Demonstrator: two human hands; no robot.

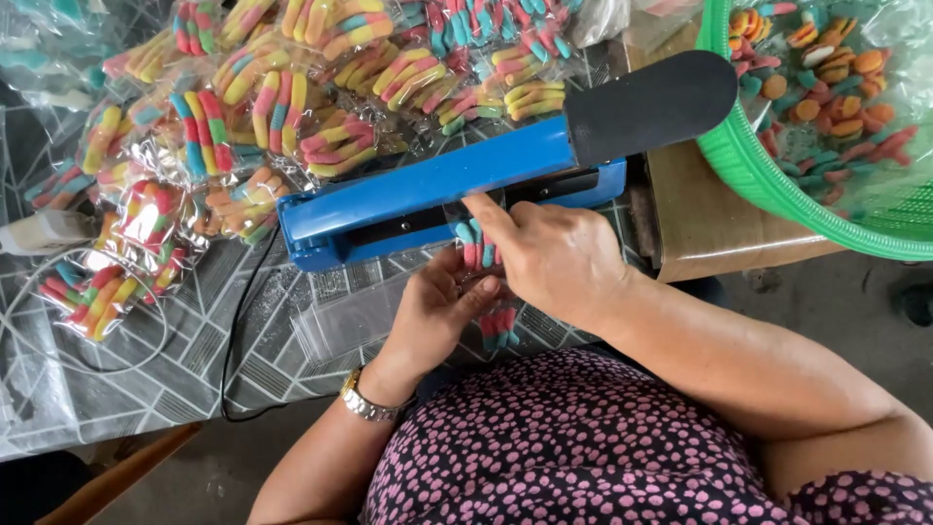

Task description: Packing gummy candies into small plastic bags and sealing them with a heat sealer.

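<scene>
My left hand (437, 306) and right hand (549, 255) both pinch a clear bag of gummy worms (483, 255), its top edge lying in the open blue heat sealer (437, 190). Sealed candy bags (243, 107) pile behind; a green basket (753, 170) sits right.

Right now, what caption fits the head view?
Both hands hold a candy bag at a blue sealer.

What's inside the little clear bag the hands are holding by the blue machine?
The clear bag holds striped gummy worms in pink, blue and green. The left hand and right hand cover its middle, so their number stays hidden. The bag's top lies at the blue sealer.
</scene>
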